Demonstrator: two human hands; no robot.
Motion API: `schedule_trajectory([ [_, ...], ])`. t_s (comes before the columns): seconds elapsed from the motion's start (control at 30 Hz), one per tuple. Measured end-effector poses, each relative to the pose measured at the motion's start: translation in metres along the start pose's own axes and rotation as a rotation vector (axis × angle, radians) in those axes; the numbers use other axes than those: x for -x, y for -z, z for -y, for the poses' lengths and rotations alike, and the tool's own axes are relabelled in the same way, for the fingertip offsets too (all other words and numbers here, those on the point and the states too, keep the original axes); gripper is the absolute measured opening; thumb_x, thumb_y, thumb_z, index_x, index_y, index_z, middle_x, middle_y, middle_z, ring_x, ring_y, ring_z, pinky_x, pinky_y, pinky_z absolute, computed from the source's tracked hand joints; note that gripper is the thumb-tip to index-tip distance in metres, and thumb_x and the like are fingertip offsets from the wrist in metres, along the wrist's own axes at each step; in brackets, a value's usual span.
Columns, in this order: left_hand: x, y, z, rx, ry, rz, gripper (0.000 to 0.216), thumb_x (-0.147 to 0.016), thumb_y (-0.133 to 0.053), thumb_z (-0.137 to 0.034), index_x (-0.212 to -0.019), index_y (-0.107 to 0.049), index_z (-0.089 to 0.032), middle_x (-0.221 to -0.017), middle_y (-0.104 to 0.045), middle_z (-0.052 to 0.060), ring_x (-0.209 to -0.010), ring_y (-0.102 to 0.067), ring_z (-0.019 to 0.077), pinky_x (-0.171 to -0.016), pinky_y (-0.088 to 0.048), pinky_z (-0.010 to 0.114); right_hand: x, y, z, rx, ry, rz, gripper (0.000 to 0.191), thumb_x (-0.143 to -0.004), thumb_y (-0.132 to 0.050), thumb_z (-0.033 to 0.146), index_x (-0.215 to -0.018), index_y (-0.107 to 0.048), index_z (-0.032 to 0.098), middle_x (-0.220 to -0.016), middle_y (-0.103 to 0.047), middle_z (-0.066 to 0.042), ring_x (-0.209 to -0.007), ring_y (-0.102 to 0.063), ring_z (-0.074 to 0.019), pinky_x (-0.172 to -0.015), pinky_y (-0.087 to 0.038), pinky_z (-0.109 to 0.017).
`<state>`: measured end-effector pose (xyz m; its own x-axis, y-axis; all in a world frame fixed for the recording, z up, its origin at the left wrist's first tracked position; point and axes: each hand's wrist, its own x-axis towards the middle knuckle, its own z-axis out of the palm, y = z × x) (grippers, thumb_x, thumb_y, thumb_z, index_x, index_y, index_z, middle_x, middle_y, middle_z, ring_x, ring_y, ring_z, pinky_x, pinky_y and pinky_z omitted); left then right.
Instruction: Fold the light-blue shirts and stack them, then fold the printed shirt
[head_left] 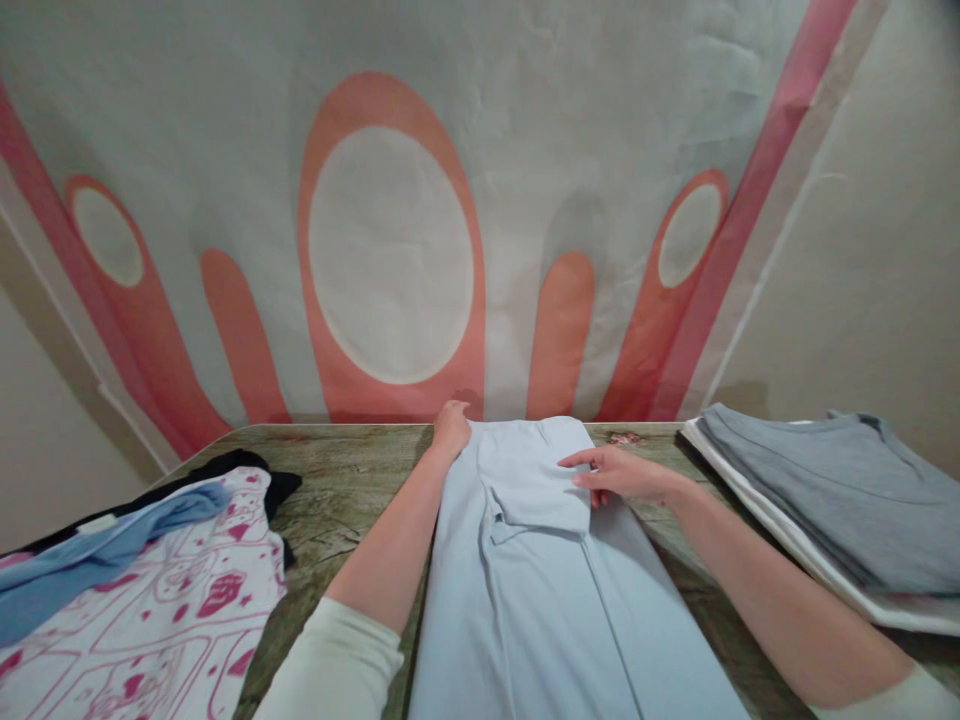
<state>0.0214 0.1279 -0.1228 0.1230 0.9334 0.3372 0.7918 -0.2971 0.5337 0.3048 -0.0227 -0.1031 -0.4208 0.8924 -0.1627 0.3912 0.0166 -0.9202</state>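
Note:
A light blue garment (517, 610), its kind unclear, lies lengthwise on the table in front of me. Its sides are turned inward, and a folded flap (534, 490) rests across the upper part. At the garment's far left corner, my left hand (451, 428) is closed on the edge; its fingertips are partly hidden. My right hand (611, 474) touches the right side of the flap, index finger stretched out over the cloth and the fingers apart.
To the left, a white garment with pink print (217, 590), a blue cloth (120, 550) and a black cloth (281, 490) lie loosely piled. Folded grey shirts (832, 500) and white ones are stacked at right. Behind the wood-grain table (337, 460) hangs a printed backdrop (517, 200).

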Motion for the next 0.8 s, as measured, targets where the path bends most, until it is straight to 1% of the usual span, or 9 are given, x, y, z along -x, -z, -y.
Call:
schedule_trajectory([
  [0.07, 0.001, -0.001, -0.01, -0.055, -0.042, 0.13, 0.033, -0.074, -0.049, -0.005, -0.102, -0.064, -0.014, -0.112, -0.062, 0.01, -0.109, -0.052, 0.0202, -0.094, -0.037, 0.028, 0.006, 0.003, 0.009, 0.018, -0.024, 0.083, 0.051, -0.076, -0.061, 0.041, -0.118, -0.055, 0.013, -0.061, -0.064, -0.002, -0.057, -0.06, -0.0132, -0.052, -0.044, -0.022],
  [0.17, 0.003, -0.006, -0.024, -0.135, -0.094, 0.314, 0.022, -0.074, -0.055, -0.014, -0.092, -0.066, -0.016, -0.101, -0.066, 0.008, -0.099, -0.058, 0.0207, -0.086, -0.042, 0.027, 0.009, 0.01, 0.01, 0.044, -0.055, 0.089, 0.049, -0.076, -0.061, 0.042, -0.116, -0.058, 0.015, -0.064, -0.065, -0.003, -0.059, -0.06, -0.0137, -0.05, -0.043, -0.021],
  [0.27, 0.009, -0.011, -0.033, -0.2, -0.148, 0.436, 0.021, -0.077, -0.054, -0.024, -0.093, -0.065, -0.015, -0.106, -0.065, 0.01, -0.101, -0.058, 0.021, -0.086, -0.042, 0.026, 0.002, 0.015, -0.003, 0.009, -0.058, -0.043, 0.041, -0.075, -0.061, 0.041, -0.109, -0.063, 0.018, -0.074, -0.067, -0.004, -0.066, -0.059, -0.0142, -0.05, -0.044, -0.022],
  [0.33, 0.017, -0.013, -0.034, -0.228, -0.177, 0.463, 0.031, -0.081, -0.051, -0.032, -0.104, -0.061, -0.014, -0.12, -0.057, 0.013, -0.112, -0.051, 0.0222, -0.092, -0.038, 0.028, -0.006, 0.015, -0.014, -0.034, -0.07, -0.19, 0.037, -0.075, -0.06, 0.041, -0.105, -0.065, 0.02, -0.086, -0.068, -0.005, -0.073, -0.059, -0.0147, -0.053, -0.045, -0.022],
  [0.43, 0.029, -0.016, -0.029, -0.256, -0.198, 0.426, 0.047, -0.086, -0.043, -0.042, -0.125, -0.047, -0.014, -0.139, -0.035, 0.014, -0.129, -0.031, 0.0253, -0.102, -0.027, 0.038, -0.016, 0.012, -0.024, -0.052, -0.097, -0.343, 0.034, -0.077, -0.057, 0.041, -0.101, -0.067, 0.018, -0.094, -0.068, -0.005, -0.078, -0.059, -0.0154, -0.056, -0.045, -0.022],
  [0.5, 0.035, -0.018, -0.023, -0.267, -0.208, 0.38, 0.05, -0.089, -0.038, -0.043, -0.131, -0.04, -0.017, -0.143, -0.028, 0.012, -0.132, -0.023, 0.0256, -0.105, -0.021, 0.043, -0.021, 0.009, -0.026, -0.019, -0.055, -0.421, 0.033, -0.077, -0.056, 0.039, -0.098, -0.068, 0.016, -0.092, -0.069, -0.006, -0.078, -0.06, -0.0163, -0.059, -0.046, -0.024],
  [0.57, 0.036, -0.02, -0.018, -0.268, -0.216, 0.327, 0.047, -0.091, -0.035, -0.039, -0.132, -0.038, -0.017, -0.143, -0.029, 0.01, -0.132, -0.023, 0.0238, -0.106, -0.019, 0.043, -0.024, 0.008, -0.026, 0.053, 0.032, -0.525, 0.032, -0.075, -0.057, 0.036, -0.097, -0.069, 0.015, -0.093, -0.069, -0.006, -0.079, -0.061, -0.0177, -0.065, -0.046, -0.026],
  [0.67, 0.031, -0.022, -0.009, -0.261, -0.214, 0.224, 0.042, -0.091, -0.035, -0.028, -0.13, -0.041, -0.014, -0.139, -0.036, 0.01, -0.13, -0.029, 0.0195, -0.106, -0.02, 0.034, -0.026, 0.005, -0.026, 0.249, 0.127, -0.662, 0.033, -0.073, -0.057, 0.031, -0.099, -0.068, 0.014, -0.09, -0.07, -0.007, -0.077, -0.062, -0.019, -0.069, -0.046, -0.029],
  [0.8, 0.023, -0.019, 0.003, -0.246, -0.175, 0.073, 0.036, -0.087, -0.037, -0.013, -0.12, -0.05, -0.011, -0.126, -0.051, 0.011, -0.119, -0.042, 0.0155, -0.102, -0.027, 0.025, -0.026, -0.002, -0.03, 0.488, 0.168, -0.674, 0.029, -0.072, -0.054, 0.028, -0.092, -0.07, 0.013, -0.084, -0.07, -0.008, -0.072, -0.062, -0.0194, -0.067, -0.045, -0.029],
])
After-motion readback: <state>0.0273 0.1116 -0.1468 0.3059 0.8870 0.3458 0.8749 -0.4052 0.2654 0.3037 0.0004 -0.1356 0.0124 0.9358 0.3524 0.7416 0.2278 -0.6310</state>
